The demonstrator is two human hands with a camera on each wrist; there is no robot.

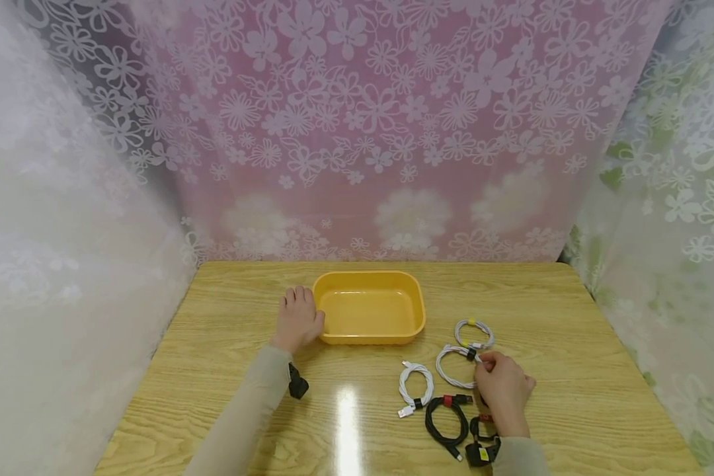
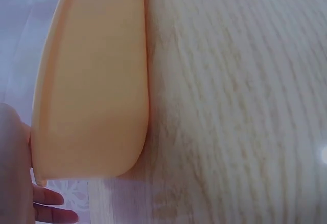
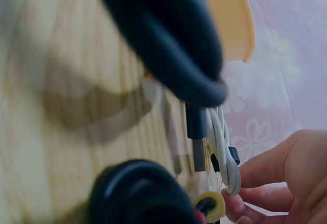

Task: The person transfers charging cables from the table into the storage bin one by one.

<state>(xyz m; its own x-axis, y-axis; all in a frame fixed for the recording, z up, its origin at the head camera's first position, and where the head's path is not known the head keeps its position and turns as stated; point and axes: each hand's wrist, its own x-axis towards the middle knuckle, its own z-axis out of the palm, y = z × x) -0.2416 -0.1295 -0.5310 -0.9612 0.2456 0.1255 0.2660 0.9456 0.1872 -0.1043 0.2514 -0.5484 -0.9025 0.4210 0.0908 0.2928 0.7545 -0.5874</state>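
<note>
My left hand (image 1: 299, 320) holds the left side of a yellow plastic basin (image 1: 371, 340), thumb over the rim and fingers outside the wall. In the left wrist view, the basin's side wall (image 2: 97, 81) fills the left part. With thumb and fingertips, my right hand (image 1: 506, 387) pinches the right edge of a coiled white cable (image 1: 443, 377) bound by a black strap. That white coil (image 3: 218, 147) also shows in the right wrist view, between the fingers. Part of it is hidden by the hand.
Around lie a white coil (image 1: 402, 383) with a black strap, a grey-white coil (image 1: 492, 334) with yellow ties, a black cable (image 1: 430, 423) with a red strap, and a black plug-ended cord (image 1: 482, 455). A flowered curtain (image 1: 369, 132) stands behind the wooden table (image 1: 244, 284).
</note>
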